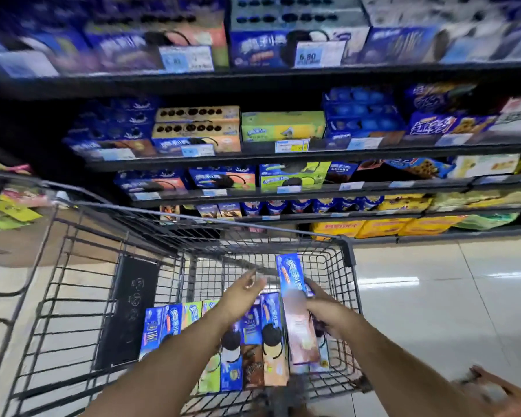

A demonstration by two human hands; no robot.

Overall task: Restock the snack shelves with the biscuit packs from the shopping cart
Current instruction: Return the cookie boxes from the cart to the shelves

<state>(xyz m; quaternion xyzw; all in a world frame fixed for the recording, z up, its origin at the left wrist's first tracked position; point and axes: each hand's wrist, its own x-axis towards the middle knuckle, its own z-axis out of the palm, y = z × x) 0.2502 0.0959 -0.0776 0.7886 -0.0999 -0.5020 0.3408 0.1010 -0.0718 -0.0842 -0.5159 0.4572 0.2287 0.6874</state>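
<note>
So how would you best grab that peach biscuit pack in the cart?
Probably by its top end, from above: the peach pack stands upright in the cart, close between a brown pack and the raised pack the right hand grips, so only its top is free.

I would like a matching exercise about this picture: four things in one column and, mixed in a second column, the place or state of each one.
Column 1
1. left hand
2. right hand
3. price tag marked 6.80
4. yellow packs

Column 2
A. on the lowest shelf in view
B. grips a blue biscuit pack that stands higher than the others
C. on the front edge of the top shelf
D. open, fingers straight, above the packs standing in the shopping cart

Pairs: 1-D, 2-B, 3-C, 4-A
</note>
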